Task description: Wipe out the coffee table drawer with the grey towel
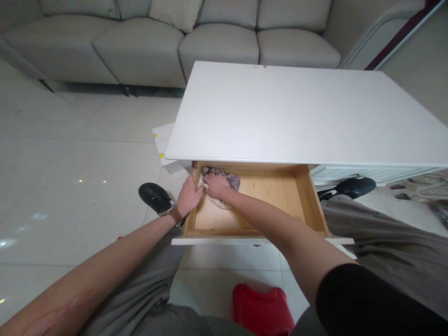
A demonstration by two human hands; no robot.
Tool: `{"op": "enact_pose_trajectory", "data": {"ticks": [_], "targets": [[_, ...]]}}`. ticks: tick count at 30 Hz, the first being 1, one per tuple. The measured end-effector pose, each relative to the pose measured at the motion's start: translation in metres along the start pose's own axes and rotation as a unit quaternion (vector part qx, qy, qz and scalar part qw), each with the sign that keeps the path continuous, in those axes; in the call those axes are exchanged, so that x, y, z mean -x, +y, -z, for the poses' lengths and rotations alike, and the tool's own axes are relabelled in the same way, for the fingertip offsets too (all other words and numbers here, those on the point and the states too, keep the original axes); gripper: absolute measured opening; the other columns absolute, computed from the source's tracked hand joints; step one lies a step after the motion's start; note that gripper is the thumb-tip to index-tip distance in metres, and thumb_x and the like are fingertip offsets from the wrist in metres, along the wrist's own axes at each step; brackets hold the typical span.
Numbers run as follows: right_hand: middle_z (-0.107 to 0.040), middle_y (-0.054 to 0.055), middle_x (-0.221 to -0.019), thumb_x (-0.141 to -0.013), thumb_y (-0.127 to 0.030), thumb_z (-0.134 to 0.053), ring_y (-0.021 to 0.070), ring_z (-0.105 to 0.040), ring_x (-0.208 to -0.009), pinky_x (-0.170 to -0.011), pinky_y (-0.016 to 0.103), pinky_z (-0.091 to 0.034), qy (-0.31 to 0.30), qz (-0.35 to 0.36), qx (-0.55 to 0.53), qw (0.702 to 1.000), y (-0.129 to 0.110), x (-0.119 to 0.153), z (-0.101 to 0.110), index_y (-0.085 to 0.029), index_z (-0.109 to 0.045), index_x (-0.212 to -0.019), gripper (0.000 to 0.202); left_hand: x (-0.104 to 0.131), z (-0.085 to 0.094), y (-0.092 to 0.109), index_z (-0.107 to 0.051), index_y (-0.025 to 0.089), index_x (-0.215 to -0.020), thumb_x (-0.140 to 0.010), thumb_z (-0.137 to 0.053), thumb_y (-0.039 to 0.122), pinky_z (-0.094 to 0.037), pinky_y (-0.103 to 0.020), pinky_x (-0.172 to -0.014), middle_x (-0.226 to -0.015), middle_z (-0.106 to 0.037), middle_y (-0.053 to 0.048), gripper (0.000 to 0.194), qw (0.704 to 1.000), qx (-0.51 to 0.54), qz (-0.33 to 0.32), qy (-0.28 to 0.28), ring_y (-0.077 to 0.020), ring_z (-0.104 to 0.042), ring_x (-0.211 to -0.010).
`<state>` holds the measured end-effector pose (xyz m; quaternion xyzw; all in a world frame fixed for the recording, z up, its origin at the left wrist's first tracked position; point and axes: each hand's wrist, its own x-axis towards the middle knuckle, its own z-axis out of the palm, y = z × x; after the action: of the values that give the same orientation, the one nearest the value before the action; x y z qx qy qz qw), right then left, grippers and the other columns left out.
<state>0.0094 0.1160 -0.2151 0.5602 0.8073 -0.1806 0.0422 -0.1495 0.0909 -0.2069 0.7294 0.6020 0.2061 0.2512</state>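
A wooden drawer [269, 200] with a white front is pulled out of a white table [301, 112]. In its back left corner lies a patterned purple-grey cloth item [234, 181], with a thin cord or strap below it. My right hand [217, 186] reaches in and rests on this item, its fingers partly hidden against it. At the drawer's left side wall, my left hand [189, 195] is closed, its thumb and fingers at a pale edge of the item; what it grips is too small to make out.
A grey sofa [220, 44] stands behind the table. A white box [164, 144] with yellow marks is on the floor at the table's left. A red stool [262, 310] is below the drawer, between my legs.
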Motion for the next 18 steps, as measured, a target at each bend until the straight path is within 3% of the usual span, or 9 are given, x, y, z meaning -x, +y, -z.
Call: {"op": "enact_pose_trajectory", "data": {"ticks": [3,6,8,11,15,18], "targets": [[-0.058,0.023,-0.137,-0.093,-0.041,-0.055,0.0343,-0.067,-0.108,-0.084,0.046,-0.057,-0.008,0.037,0.012,0.999,-0.014,0.017,-0.01,-0.014,-0.058,-0.136,0.051,0.001,0.0,0.0,-0.05,0.019,-0.109,-0.091,-0.049,0.033,-0.051,-0.051,-0.096,-0.104,-0.059,-0.012,0.023,1.0,-0.003,0.004,0.003,-0.0319,-0.061,-0.105],[-0.065,0.022,-0.128,-0.09,-0.037,-0.058,0.0331,-0.07,-0.102,-0.083,0.045,-0.057,-0.046,0.129,0.029,0.99,-0.023,0.046,-0.022,-0.011,-0.065,-0.125,0.044,0.002,0.0,-0.001,-0.051,0.018,-0.109,-0.091,-0.049,0.034,-0.051,-0.05,-0.097,-0.105,-0.059,-0.013,0.024,1.0,-0.005,0.001,0.007,-0.0328,-0.06,-0.107],[-0.069,0.019,-0.122,-0.087,-0.035,-0.06,0.0325,-0.07,-0.1,-0.082,0.043,-0.057,-0.076,0.198,0.038,0.976,-0.027,0.062,-0.029,-0.012,-0.069,-0.12,0.041,0.002,0.0,0.0,-0.051,0.018,-0.11,-0.091,-0.049,0.033,-0.05,-0.051,-0.098,-0.107,-0.059,-0.013,0.025,1.0,-0.007,-0.002,0.008,-0.0331,-0.06,-0.108],[-0.07,0.013,-0.122,-0.085,-0.033,-0.063,0.0303,-0.069,-0.104,-0.085,0.041,-0.056,-0.105,0.272,0.031,0.956,-0.026,0.072,-0.03,-0.021,-0.07,-0.126,0.044,0.003,0.0,0.0,-0.05,0.018,-0.109,-0.09,-0.049,0.033,-0.05,-0.052,-0.098,-0.106,-0.059,-0.013,0.025,1.0,-0.016,-0.001,0.007,-0.0328,-0.06,-0.106],[-0.068,0.007,-0.126,-0.083,-0.028,-0.063,0.0284,-0.067,-0.11,-0.089,0.04,-0.054,-0.11,0.3,0.015,0.948,-0.014,0.067,-0.022,-0.035,-0.069,-0.131,0.048,0.003,0.0,-0.001,-0.049,0.019,-0.108,-0.09,-0.049,0.034,-0.05,-0.051,-0.098,-0.104,-0.058,-0.011,0.023,1.0,-0.022,0.0,0.005,-0.0311,-0.06,-0.105],[-0.063,0.007,-0.133,-0.086,-0.029,-0.062,0.0284,-0.065,-0.113,-0.091,0.04,-0.053,-0.093,0.257,0.006,0.962,0.009,0.064,-0.014,-0.038,-0.067,-0.135,0.05,0.003,0.0,-0.002,-0.049,0.019,-0.108,-0.09,-0.049,0.034,-0.05,-0.051,-0.1,-0.106,-0.058,-0.012,0.023,1.0,-0.02,-0.006,0.004,-0.0316,-0.059,-0.108]]}}
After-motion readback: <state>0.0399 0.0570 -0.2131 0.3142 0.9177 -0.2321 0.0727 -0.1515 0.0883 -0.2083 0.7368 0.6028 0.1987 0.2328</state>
